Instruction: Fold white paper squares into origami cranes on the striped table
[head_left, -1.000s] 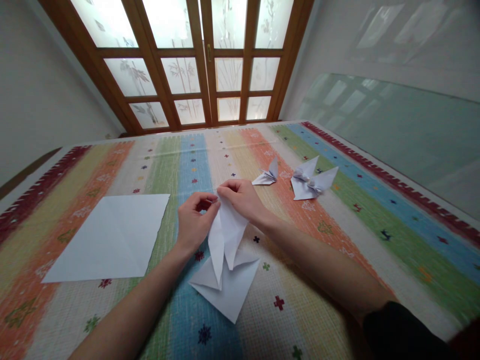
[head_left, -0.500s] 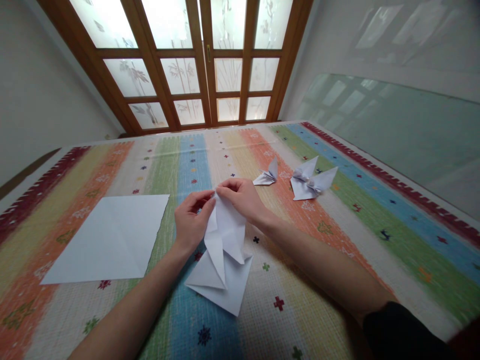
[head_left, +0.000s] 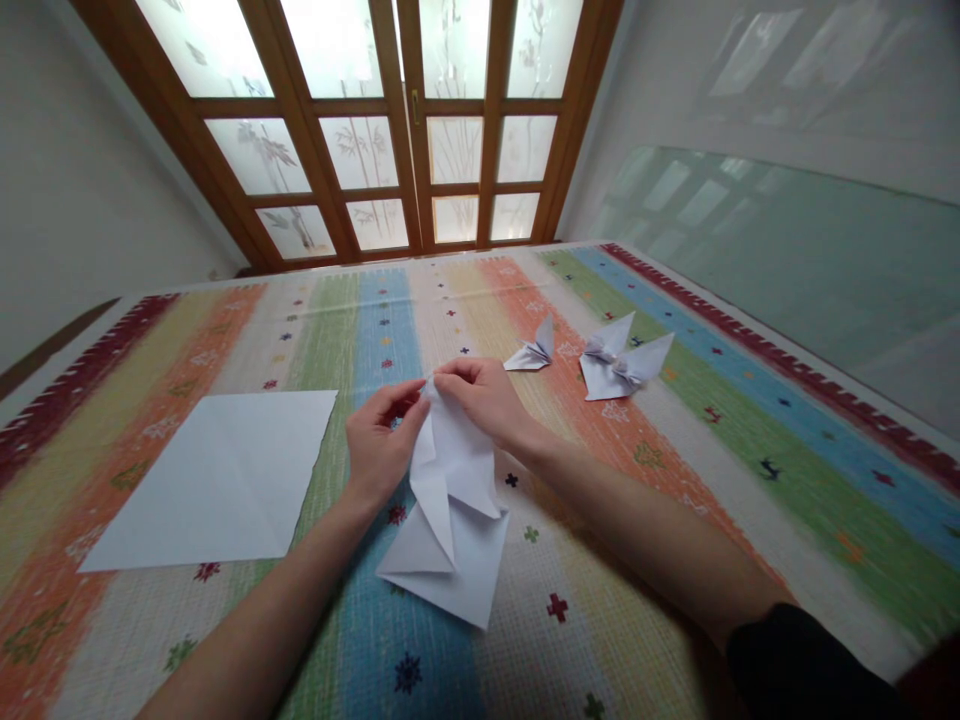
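Note:
A partly folded white sheet of paper lies in front of me, its lower part spread out on the tablecloth with a loose pointed flap. My left hand pinches its far tip between thumb and fingers, on the left side. Right beside it, my right hand grips the same tip with curled fingers, covering part of the paper. The exact crease at the fingertips is hidden.
A flat white sheet with one torn edge lies to the left. Farther right stand a small folded paper figure and a larger pair of folded paper figures. A striped tablecloth covers the table; wooden glazed doors rise behind.
The lower part of the folded paper has swung slightly to the right. Both hands keep their pinch at the far tip, almost in place.

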